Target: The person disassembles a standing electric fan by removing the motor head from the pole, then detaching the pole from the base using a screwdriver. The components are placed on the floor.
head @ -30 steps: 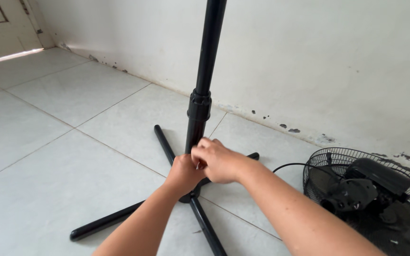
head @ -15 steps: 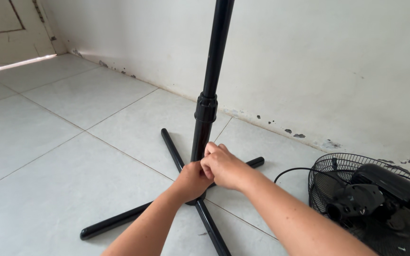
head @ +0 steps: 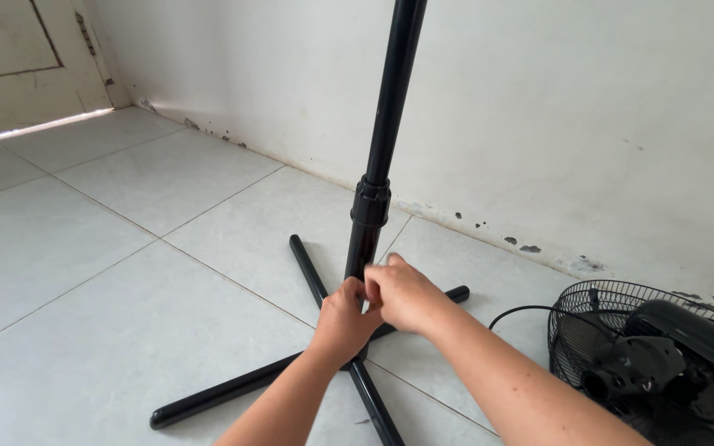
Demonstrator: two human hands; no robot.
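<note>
A black fan stand pole (head: pixel 386 124) rises upright from a cross-shaped base (head: pixel 233 388) on the tiled floor. A black collar (head: pixel 370 202) rings the pole partway up. My left hand (head: pixel 343 318) wraps around the bottom of the pole, where it meets the base. My right hand (head: pixel 405 293) presses against the pole from the right, its fingers touching the left hand. What the fingers hold at the joint is hidden.
A black fan head with wire grille (head: pixel 663 355) lies on the floor at the right, its black cord (head: pixel 518 312) curving toward the stand. A white scuffed wall (head: pixel 539 107) runs behind. A door (head: pixel 18 58) stands at the far left.
The view has shifted, so the stand and hands sit further right and lower in frame. Both hands stay clasped at the pole's foot.
</note>
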